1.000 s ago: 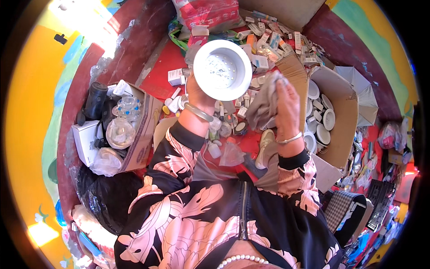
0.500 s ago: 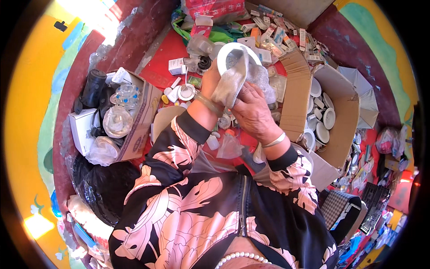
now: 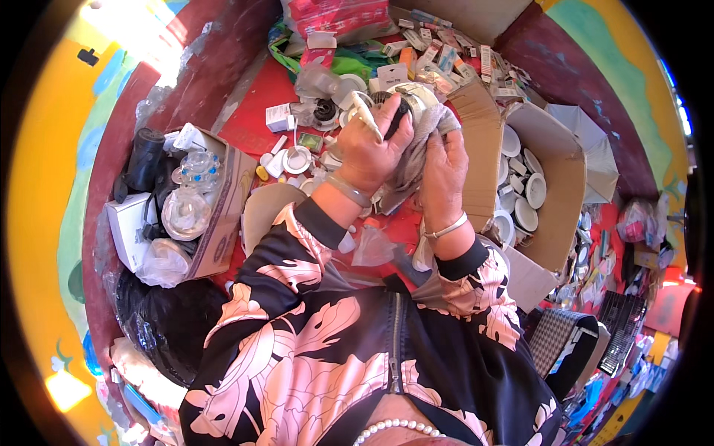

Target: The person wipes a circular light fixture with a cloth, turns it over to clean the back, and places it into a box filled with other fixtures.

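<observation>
Above the red-covered surface, my left hand (image 3: 366, 154) grips a round lamp fitting, probably a downlight (image 3: 400, 117), with a white rim and a black ribbed back. The fitting is tilted on edge, its black back toward my right hand, and the thumb presses on that back. My right hand (image 3: 446, 172) has its fingers closed on a greyish cloth (image 3: 413, 169), which lies against the fitting and hangs down between both hands. Below the hands is a clear plastic bag (image 3: 374, 247). White ring-shaped fittings (image 3: 297, 159) lie beyond my left wrist.
At the right stands an open cardboard box (image 3: 556, 241) holding several white round fittings (image 3: 535, 191). The left cardboard box (image 3: 232, 204) holds plastic-wrapped parts and a black cylinder (image 3: 145, 159). Small cartons (image 3: 446, 59) are heaped at the back. A black plastic bag (image 3: 167, 316) sits at lower left.
The fitting has been turned from its white ring face to its black back and is a little lower. The cloth has shifted from across the ring to its right side.
</observation>
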`<state>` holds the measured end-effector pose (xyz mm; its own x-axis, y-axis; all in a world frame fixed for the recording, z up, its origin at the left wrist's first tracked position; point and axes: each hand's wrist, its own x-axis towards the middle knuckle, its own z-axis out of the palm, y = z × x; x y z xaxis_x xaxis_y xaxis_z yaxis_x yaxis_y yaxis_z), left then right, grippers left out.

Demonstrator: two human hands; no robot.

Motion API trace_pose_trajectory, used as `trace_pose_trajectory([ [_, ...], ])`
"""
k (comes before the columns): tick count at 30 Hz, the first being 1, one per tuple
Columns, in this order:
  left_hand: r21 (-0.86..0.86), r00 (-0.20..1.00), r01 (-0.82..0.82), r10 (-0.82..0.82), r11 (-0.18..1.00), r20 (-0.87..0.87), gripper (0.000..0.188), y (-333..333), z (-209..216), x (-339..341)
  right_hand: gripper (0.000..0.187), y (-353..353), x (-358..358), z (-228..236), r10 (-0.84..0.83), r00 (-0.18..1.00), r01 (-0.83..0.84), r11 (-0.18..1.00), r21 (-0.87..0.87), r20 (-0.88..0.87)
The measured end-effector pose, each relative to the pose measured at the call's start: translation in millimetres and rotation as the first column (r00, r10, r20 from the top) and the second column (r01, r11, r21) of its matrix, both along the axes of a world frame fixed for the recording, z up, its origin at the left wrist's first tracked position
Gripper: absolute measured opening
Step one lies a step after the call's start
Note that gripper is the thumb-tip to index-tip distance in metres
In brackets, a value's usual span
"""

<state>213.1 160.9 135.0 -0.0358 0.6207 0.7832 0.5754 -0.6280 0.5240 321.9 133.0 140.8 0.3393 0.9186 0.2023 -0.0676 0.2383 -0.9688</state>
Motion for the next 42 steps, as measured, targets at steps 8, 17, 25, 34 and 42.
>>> trace_pose_trajectory([
  [8, 0.274, 0.938, 0.259, -0.173, 0.926, -0.3, 0.04, -14, 2, 5, 0.021, 15, 50, 17, 0.291, 0.851, -0.413, 0.885, -0.215, -0.438],
  [17, 0.16, 0.974, 0.06, -0.022, 0.985, -0.226, 0.029, -2, -4, 5, 0.023, -9, 15, 1, 0.094, 0.868, -0.227, 0.948, -0.223, -0.487],
  [25, 0.119, 0.978, 0.094, -0.068, 0.988, -0.199, 0.028, -4, -2, 4, 0.022, -16, 3, -11, 0.033, 0.901, -0.107, 0.983, -0.147, -0.433],
  [34, 0.158, 0.936, 0.193, -0.134, 0.968, -0.325, 0.032, -12, -6, 10, 0.014, 7, 42, -7, 0.119, 0.818, -0.313, 0.913, -0.261, -0.563],
  [42, -0.009, 0.996, -0.02, 0.019, 1.0, -0.084, 0.023, 3, -18, 6, 0.035, -31, -19, -14, 0.022, 0.856, -0.097, 0.988, -0.118, -0.517],
])
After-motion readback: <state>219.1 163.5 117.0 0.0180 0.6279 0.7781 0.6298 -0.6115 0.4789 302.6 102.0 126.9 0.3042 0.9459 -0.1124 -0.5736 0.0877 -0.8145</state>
